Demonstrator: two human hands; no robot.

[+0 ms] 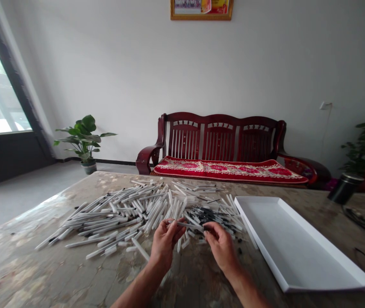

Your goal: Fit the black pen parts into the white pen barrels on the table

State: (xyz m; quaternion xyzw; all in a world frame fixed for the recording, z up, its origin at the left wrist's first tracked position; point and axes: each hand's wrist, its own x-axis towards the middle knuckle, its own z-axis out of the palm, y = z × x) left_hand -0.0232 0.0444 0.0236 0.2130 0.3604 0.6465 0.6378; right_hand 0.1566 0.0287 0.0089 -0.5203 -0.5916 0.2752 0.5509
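Between my two hands a slim pen (190, 225) with a pale clear barrel lies almost level, above the near edge of a pile. My left hand (166, 239) pinches its left end between thumb and fingers. At the dark right end, the fingers of my right hand (219, 241) are closed on the same pen. Behind my hands spreads a loose heap of white and clear pen parts (118, 214), some with black ends. Just beyond my right hand is a smaller cluster of thin black pieces (213, 216); my fingers partly hide it.
A shallow white box (310, 244) stands on the patterned table (83, 282) to the right. Farther right are a black canister (345, 188) and a dark cable (360, 220). A red wooden bench (219, 141) stands beyond the table, with a potted plant (86, 137) at left.
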